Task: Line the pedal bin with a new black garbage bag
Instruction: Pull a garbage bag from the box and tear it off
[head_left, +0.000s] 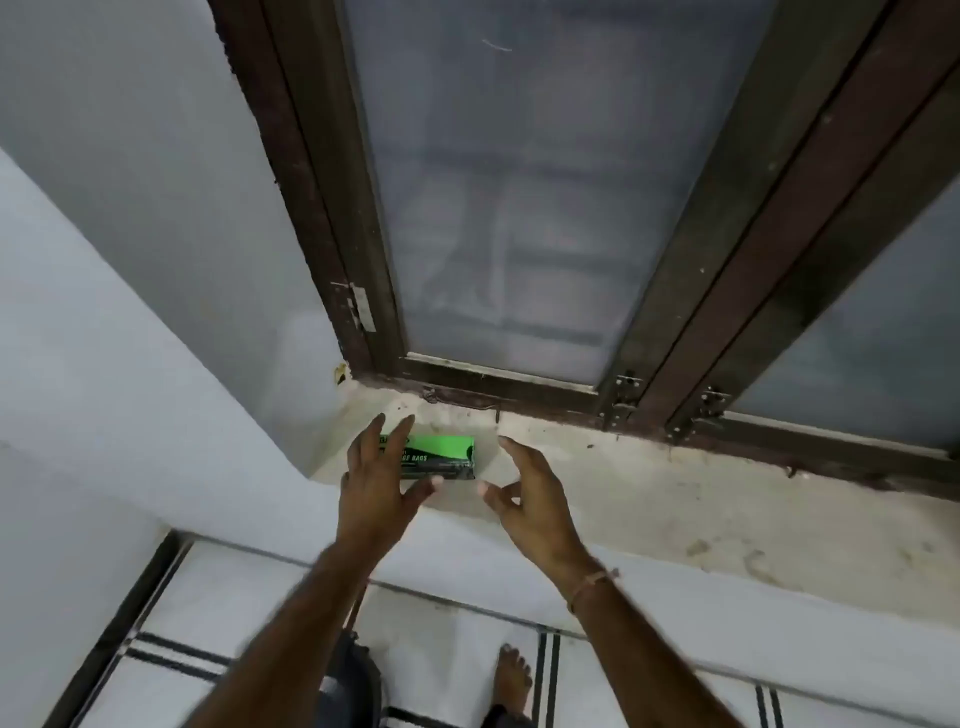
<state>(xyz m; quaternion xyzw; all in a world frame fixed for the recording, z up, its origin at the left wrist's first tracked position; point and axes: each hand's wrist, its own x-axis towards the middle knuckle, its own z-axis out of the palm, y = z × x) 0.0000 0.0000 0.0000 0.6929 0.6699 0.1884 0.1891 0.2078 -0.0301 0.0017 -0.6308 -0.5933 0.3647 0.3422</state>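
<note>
You are fetching the bags, an early step. Your left hand (376, 478), spread and empty, is hovering over the left end of the green garbage-bag box (441, 457). The box is lying mid-frame on the window sill (649, 499), its long axis running left-right and its label facing up. Your right hand (524, 493), open and empty, is hanging just right of it. Next, I judge, comes closing on the box's ends.

Wall (130, 208): pale grey-blue plaster, filling the left side and meeting the sill's left end
Window pane (519, 208): frosted, in the middle; a second pane (872, 353) sits at the right edge
Frame (332, 234): dark brown, worn along its left upright
Latches (626, 395): metal, at the foot of the right uprights, just above the sill
Sill (675, 509): pale stone, dusty and stained, under the window
Floor (457, 639): white tiles with thin black stripes
Light: dim and even
</note>
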